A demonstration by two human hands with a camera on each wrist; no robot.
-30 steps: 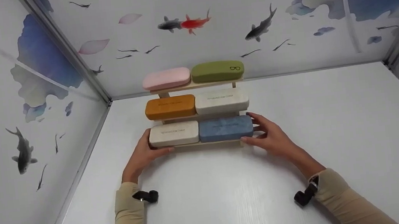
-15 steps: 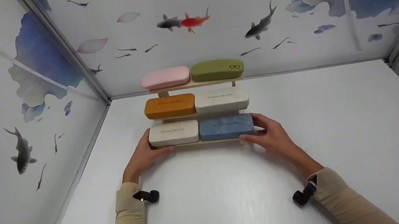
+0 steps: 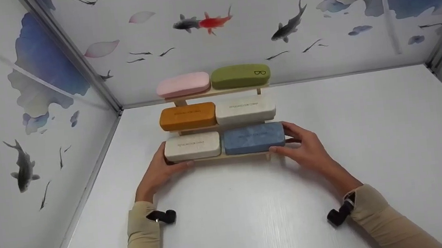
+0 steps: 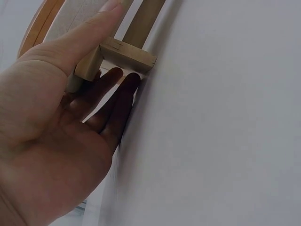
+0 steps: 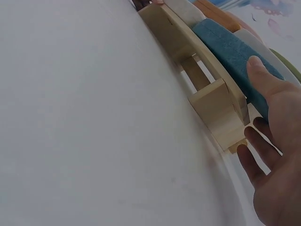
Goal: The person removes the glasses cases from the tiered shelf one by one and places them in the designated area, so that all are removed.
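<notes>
Your right hand [image 3: 305, 148] pinches the blue case [image 3: 253, 139] at the bottom step's right, its long axis side to side, right end jutting past the wooden rack [image 3: 232, 156]. Your left hand [image 3: 157, 172] grips the rack's left end.

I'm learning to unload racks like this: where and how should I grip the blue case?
I'd probably take the blue case by its right end, coming from the right, thumb on the near long side, fingers behind. That end overhangs the front shelf, while the neighbouring cream case crowds the left end.
</notes>
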